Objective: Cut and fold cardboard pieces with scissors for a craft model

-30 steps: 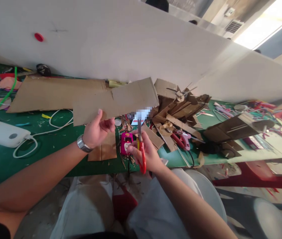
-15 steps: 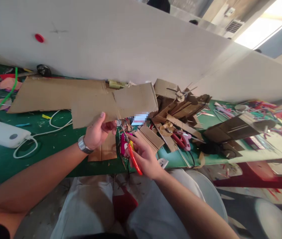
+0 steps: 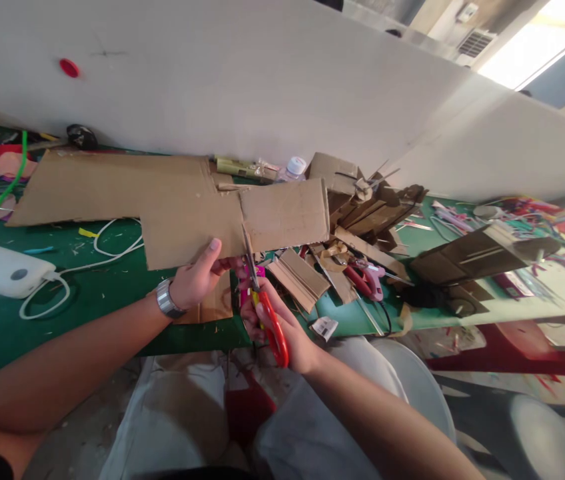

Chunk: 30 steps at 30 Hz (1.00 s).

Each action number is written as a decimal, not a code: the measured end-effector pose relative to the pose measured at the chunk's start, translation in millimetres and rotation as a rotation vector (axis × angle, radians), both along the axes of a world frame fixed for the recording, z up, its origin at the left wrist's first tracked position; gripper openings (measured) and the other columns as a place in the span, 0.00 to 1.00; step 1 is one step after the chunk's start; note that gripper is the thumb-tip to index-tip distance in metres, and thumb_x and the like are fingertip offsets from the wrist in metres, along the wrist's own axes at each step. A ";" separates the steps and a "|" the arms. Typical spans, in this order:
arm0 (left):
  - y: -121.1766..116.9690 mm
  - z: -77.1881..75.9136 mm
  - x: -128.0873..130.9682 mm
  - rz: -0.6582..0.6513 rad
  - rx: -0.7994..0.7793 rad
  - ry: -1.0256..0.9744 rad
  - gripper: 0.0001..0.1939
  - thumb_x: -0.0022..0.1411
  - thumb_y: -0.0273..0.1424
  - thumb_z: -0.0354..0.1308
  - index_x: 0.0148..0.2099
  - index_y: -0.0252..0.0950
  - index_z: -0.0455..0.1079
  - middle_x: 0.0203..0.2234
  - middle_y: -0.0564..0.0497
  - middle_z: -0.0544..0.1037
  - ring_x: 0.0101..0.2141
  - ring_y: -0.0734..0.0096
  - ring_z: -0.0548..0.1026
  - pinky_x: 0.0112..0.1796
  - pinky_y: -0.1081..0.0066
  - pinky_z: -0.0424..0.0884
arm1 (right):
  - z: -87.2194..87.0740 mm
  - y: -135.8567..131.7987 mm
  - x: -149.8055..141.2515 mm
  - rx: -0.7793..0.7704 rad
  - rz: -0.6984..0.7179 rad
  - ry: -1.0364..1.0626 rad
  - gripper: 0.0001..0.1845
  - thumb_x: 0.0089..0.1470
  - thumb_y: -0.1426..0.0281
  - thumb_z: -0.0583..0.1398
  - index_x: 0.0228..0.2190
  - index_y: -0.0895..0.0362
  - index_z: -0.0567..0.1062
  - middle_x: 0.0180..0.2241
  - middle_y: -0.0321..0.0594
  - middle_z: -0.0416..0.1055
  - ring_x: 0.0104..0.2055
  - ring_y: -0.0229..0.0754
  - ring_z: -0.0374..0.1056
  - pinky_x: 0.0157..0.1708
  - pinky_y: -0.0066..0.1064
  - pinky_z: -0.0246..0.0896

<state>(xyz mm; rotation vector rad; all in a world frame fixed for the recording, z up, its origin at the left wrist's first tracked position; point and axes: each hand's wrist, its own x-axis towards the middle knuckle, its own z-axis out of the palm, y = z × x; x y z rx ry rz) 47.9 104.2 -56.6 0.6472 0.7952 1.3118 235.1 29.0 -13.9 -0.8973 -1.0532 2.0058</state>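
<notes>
My left hand point(image 3: 201, 273) grips the lower edge of a flat piece of cardboard point(image 3: 187, 227), thumb on top and fingers beneath. In my right hand point(image 3: 282, 327) are scissors point(image 3: 275, 330) with red handles. Their blades point up and away from me, at the cardboard's near edge beside my left fingertips. A cut line runs up from the blades between the wide left part and a narrower flap point(image 3: 285, 217) on the right. Below the hands, a smaller cardboard piece point(image 3: 212, 303) lies on the green table point(image 3: 102, 313), partly hidden.
To the left lies a white box-shaped device point(image 3: 5, 267) with a cable. Cardboard scraps point(image 3: 300, 277), a pink glue gun point(image 3: 370, 280) and a cardboard construction point(image 3: 472, 257) are on the right. A capped clear bottle point(image 3: 293, 168) stands behind, near the white partition point(image 3: 202, 87).
The cardboard's right flap has shifted right and down, uncovering the bottle behind. The scissors have turned more upright, their blades now overlapping the cardboard's edge. Both hands keep their holds.
</notes>
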 end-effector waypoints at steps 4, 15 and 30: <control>1.3 1.7 1.1 0.035 0.030 -0.040 0.26 0.54 0.53 0.76 0.38 0.34 0.83 0.31 0.41 0.86 0.40 0.47 0.87 0.48 0.53 0.84 | -5.2 -1.4 -3.6 -0.016 -0.006 0.027 0.28 0.58 0.47 0.70 0.48 0.48 0.68 0.30 0.27 0.58 0.24 0.31 0.48 0.24 0.25 0.42; 0.0 10.0 4.1 0.067 0.003 -0.037 0.21 0.57 0.51 0.73 0.32 0.36 0.81 0.24 0.47 0.83 0.27 0.57 0.84 0.36 0.59 0.85 | -5.2 -0.3 -7.5 0.012 -0.045 0.027 0.28 0.58 0.47 0.71 0.46 0.49 0.66 0.29 0.26 0.57 0.24 0.33 0.48 0.24 0.27 0.40; -1.0 8.7 2.1 -0.001 0.022 -0.021 0.25 0.57 0.54 0.73 0.37 0.35 0.82 0.26 0.44 0.84 0.28 0.55 0.83 0.42 0.53 0.84 | -8.2 1.5 -6.4 0.020 -0.048 0.034 0.28 0.59 0.47 0.70 0.48 0.48 0.67 0.29 0.26 0.58 0.22 0.30 0.49 0.22 0.26 0.41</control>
